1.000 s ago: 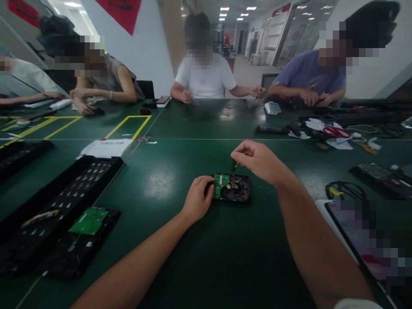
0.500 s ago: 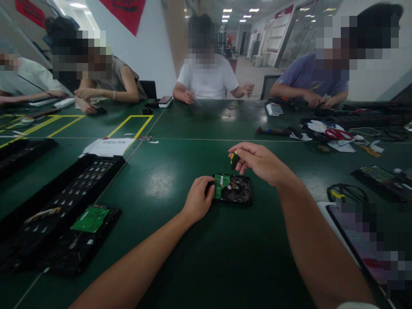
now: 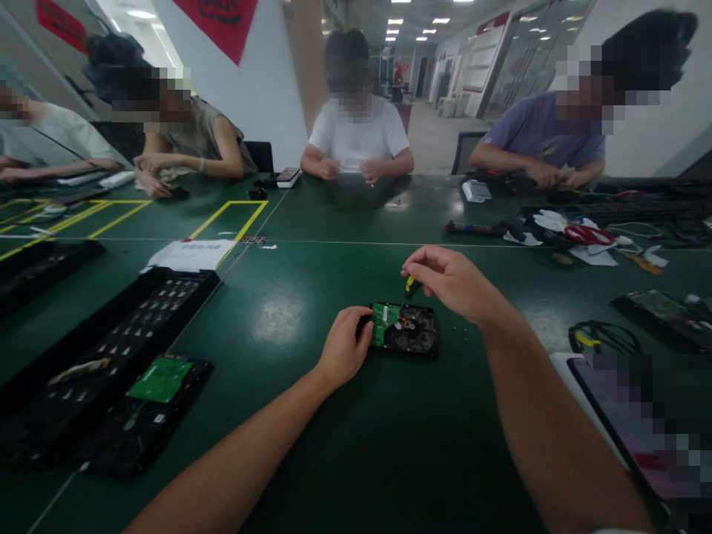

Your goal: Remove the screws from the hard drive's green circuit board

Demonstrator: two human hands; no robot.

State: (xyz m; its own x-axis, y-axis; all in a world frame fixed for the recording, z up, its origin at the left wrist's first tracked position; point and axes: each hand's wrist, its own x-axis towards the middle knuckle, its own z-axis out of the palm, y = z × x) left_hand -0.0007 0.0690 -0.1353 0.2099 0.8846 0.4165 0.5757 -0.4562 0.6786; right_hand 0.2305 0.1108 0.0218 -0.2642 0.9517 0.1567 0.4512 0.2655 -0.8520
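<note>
A hard drive (image 3: pixel 418 334) lies flat on the green table, its green circuit board (image 3: pixel 383 320) facing up at the left end. My left hand (image 3: pixel 345 341) grips that left end, thumb and fingers closed around its edge. Above the drive, my right hand (image 3: pixel 445 282) pinches a small black and yellow screwdriver (image 3: pixel 411 286) by its handle. The shaft points down at the drive near the edge of the circuit board; whether the tip sits in a screw is too small to tell. Several tiny screws (image 3: pixel 460 330) are scattered on the table just right of the drive.
At left are a long black tray (image 3: pixel 127 319) and a second drive (image 3: pixel 161 382) with a green board. On the right lie a tablet (image 3: pixel 612 423), a coiled black cable (image 3: pixel 604 337), another drive (image 3: pixel 661 315) and tangled wires (image 3: pixel 589 233). Several people sit across the table.
The screwdriver and my right hand have shifted slightly, and the handle leans a little differently. My left hand stays on the drive. The person opposite has brought both hands closer together.
</note>
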